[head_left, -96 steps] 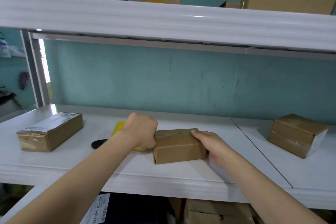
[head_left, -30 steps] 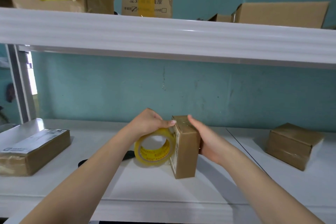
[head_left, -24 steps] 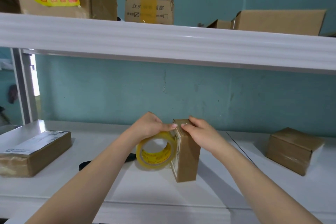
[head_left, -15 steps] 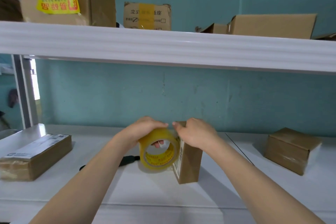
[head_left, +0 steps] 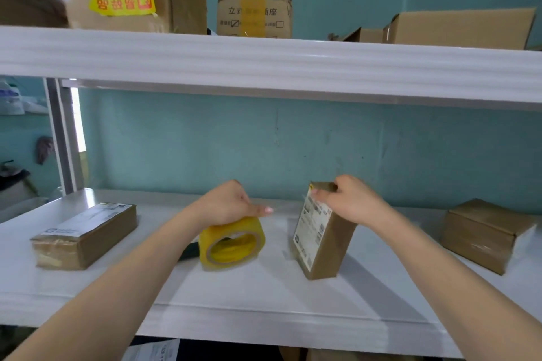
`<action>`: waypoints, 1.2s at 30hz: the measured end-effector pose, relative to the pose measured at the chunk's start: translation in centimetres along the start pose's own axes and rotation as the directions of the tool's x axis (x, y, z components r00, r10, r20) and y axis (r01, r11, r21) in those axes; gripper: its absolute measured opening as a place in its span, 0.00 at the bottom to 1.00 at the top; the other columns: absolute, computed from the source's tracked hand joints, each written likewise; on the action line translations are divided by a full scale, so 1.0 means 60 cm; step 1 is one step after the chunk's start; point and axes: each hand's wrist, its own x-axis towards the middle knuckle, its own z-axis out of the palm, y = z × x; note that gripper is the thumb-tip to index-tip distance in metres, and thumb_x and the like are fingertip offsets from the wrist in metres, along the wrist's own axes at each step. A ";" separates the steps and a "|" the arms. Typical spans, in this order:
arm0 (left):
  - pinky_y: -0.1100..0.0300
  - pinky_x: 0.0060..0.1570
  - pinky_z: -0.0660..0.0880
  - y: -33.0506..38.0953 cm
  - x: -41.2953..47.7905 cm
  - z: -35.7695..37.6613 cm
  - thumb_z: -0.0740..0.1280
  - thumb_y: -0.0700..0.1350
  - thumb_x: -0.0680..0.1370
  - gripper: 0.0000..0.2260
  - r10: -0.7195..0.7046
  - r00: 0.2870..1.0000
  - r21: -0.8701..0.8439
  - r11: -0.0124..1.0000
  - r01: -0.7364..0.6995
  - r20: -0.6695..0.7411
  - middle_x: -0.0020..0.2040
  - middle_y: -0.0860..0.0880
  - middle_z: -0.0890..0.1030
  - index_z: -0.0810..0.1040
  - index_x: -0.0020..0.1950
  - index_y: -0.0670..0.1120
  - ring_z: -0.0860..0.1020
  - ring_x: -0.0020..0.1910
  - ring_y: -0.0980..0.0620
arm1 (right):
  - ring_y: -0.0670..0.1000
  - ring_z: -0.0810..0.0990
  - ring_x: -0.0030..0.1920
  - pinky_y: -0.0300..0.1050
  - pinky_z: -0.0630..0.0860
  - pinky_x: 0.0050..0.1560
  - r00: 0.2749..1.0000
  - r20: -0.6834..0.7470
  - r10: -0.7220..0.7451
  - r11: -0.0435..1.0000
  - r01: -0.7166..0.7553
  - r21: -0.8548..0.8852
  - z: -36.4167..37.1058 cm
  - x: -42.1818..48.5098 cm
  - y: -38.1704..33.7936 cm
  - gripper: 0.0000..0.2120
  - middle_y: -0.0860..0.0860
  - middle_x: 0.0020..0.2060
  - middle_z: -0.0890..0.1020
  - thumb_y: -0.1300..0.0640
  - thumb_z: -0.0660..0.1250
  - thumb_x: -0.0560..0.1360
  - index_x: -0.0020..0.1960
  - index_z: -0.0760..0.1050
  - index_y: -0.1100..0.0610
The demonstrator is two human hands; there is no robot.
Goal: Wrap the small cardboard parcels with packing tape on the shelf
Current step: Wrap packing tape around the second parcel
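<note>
While standing on end on the white shelf (head_left: 264, 302), small cardboard parcel (head_left: 322, 239), label side turned toward the tape, pinched at its top corner under the fingers (head_left: 318, 191) of the right hand (head_left: 350, 199). Left hand (head_left: 227, 204) closed over the top of the yellow packing tape roll (head_left: 231, 243), thumb stretched out toward the parcel, roll upright just below those fingers. A faint clear strip of tape seemingly stretched between both hands. Flat labelled parcel (head_left: 83, 236) well left of the left-hand fingers; taped box (head_left: 487, 233) well right of the right-hand fingers.
</note>
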 end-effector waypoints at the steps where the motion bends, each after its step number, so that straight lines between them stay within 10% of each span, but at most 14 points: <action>1: 0.63 0.22 0.53 -0.003 -0.002 0.004 0.71 0.57 0.72 0.27 0.006 1.000 0.003 1.000 -0.006 0.008 0.20 0.53 0.57 0.58 0.25 0.49 0.56 0.20 0.55 | 0.58 0.78 0.40 0.44 0.65 0.32 1.000 0.009 0.006 1.000 -0.006 0.024 0.000 0.001 0.006 0.20 0.53 0.31 0.74 0.43 0.62 0.74 0.34 0.70 0.59; 9: 0.64 0.26 0.67 -0.025 -0.017 -0.003 0.74 0.58 0.62 0.17 -0.069 0.997 -0.554 0.829 0.083 0.046 0.22 0.51 0.71 0.80 0.31 0.45 0.69 0.22 0.54 | 0.55 0.79 0.42 0.48 0.73 0.47 0.973 0.057 0.225 0.743 -0.209 0.636 -0.023 0.001 0.042 0.19 0.59 0.42 0.82 0.48 0.69 0.72 0.46 0.76 0.66; 18: 0.59 0.29 0.55 -0.009 -0.002 -0.014 0.74 0.55 0.69 0.27 -0.025 0.994 -0.095 0.995 0.016 -0.102 0.23 0.52 0.58 0.58 0.25 0.49 0.58 0.24 0.53 | 0.52 0.77 0.36 0.46 0.70 0.41 0.964 0.026 0.265 0.687 -0.208 0.696 -0.016 -0.008 0.060 0.22 0.57 0.37 0.81 0.47 0.69 0.71 0.47 0.77 0.69; 22: 0.61 0.34 0.64 -0.012 -0.006 -0.012 0.72 0.59 0.69 0.22 -0.060 0.997 -0.200 0.979 0.048 -0.051 0.26 0.48 0.70 0.73 0.26 0.44 0.68 0.27 0.53 | 0.54 0.80 0.37 0.51 0.77 0.43 0.945 0.070 0.319 0.538 -0.241 0.808 -0.030 -0.010 0.069 0.14 0.57 0.39 0.84 0.51 0.69 0.72 0.47 0.78 0.64; 26: 0.60 0.36 0.75 -0.032 -0.020 -0.001 0.76 0.63 0.58 0.21 -0.026 0.994 -0.635 0.767 0.090 0.109 0.28 0.47 0.77 0.81 0.32 0.45 0.75 0.29 0.51 | 0.55 0.82 0.40 0.48 0.80 0.36 0.926 0.150 0.347 0.366 -0.281 0.887 -0.042 -0.024 0.094 0.13 0.58 0.44 0.84 0.54 0.66 0.74 0.52 0.77 0.62; 30: 0.56 0.35 0.78 -0.042 -0.021 0.024 0.72 0.53 0.70 0.15 0.016 0.989 -0.825 0.553 0.116 0.150 0.27 0.45 0.74 0.79 0.30 0.44 0.74 0.24 0.49 | 0.51 0.83 0.36 0.48 0.80 0.38 0.939 0.169 0.300 0.308 -0.263 0.914 -0.047 -0.027 0.101 0.09 0.54 0.36 0.85 0.55 0.64 0.75 0.46 0.80 0.59; 36: 0.68 0.21 0.64 -0.032 -0.012 0.014 0.74 0.59 0.61 0.21 -0.083 0.997 -0.588 0.806 0.070 0.006 0.20 0.51 0.64 0.67 0.25 0.47 0.63 0.18 0.54 | 0.52 0.83 0.37 0.50 0.80 0.39 0.941 0.174 0.292 0.299 -0.262 0.917 -0.045 -0.028 0.111 0.09 0.54 0.37 0.85 0.54 0.64 0.75 0.46 0.80 0.59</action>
